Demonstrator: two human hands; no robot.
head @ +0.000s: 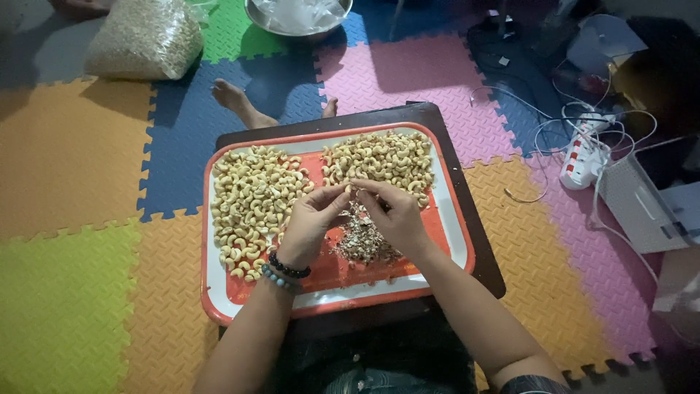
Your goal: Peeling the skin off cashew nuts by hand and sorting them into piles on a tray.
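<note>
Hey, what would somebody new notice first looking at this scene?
Probably the orange-rimmed tray in the middle, with one heap of cashew nuts on its left, another heap at its top right, and a small pile of brownish skins between them. Above the skins, the left hand and right hand meet, fingers pinching something small. Around it all lies a bright foam puzzle-mat floor, with a clear bag of nuts at top left.

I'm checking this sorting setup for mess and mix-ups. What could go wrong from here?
The peel scraps lie heaped between the two cashew piles, so bits may drift into the left pile or the far pile.

The left hand and right hand pinch a nut above the heap; if dropped, it could vanish among the scraps.

The tray overhangs the small dark table, so a knock might tip it.
</note>
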